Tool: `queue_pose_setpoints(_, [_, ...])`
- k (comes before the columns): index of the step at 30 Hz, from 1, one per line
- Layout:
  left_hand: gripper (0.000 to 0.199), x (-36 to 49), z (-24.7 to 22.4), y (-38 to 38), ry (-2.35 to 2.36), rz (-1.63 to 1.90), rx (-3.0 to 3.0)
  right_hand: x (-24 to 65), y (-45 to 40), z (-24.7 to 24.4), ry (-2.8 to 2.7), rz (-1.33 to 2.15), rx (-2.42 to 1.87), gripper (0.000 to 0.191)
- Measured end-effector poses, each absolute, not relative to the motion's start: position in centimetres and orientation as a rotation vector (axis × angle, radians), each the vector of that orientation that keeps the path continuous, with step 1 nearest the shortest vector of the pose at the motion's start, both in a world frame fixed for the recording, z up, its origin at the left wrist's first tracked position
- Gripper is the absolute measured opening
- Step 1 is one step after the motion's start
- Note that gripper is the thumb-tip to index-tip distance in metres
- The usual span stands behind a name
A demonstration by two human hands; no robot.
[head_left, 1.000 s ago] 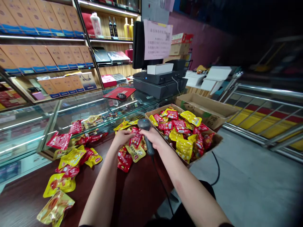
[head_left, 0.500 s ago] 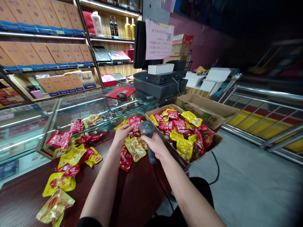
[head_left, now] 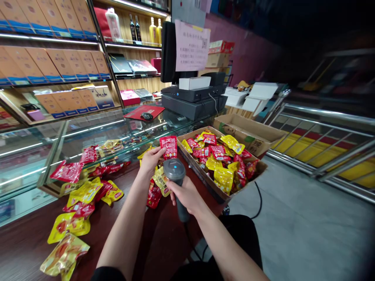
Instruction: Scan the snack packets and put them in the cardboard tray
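My left hand pinches the top of a red snack packet, holding it up above the counter's back edge. My right hand is shut around the handle of a grey handheld barcode scanner, whose round head has a small blue light and faces up toward the packet. Just beyond my right hand, a low cardboard tray is heaped with red and yellow packets. Many loose packets lie on the dark wood counter to my left.
A glass display case runs behind the counter, with a mouse on a red mat on top. Further back stand a monitor and till. An open cardboard box sits right, near a metal railing.
My left hand has raised the red packet off the pile and holds it upright. The scanner has dropped lower and nearer me, its head tilted up, and the whole view has shifted slightly.
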State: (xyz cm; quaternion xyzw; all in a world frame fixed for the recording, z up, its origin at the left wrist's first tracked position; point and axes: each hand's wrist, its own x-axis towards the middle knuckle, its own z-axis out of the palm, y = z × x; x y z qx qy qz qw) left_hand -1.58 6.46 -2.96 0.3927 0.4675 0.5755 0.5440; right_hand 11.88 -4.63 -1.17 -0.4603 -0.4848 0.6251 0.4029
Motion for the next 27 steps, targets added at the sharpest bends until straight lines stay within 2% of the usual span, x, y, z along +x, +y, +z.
queue_pose_setpoints(27, [0.040, -1.7, -3.6, 6.7, 1.113, 1.370, 0.909, 11.4, -2.6, -1.9, -1.200, 1.543, -1.227, 0.013])
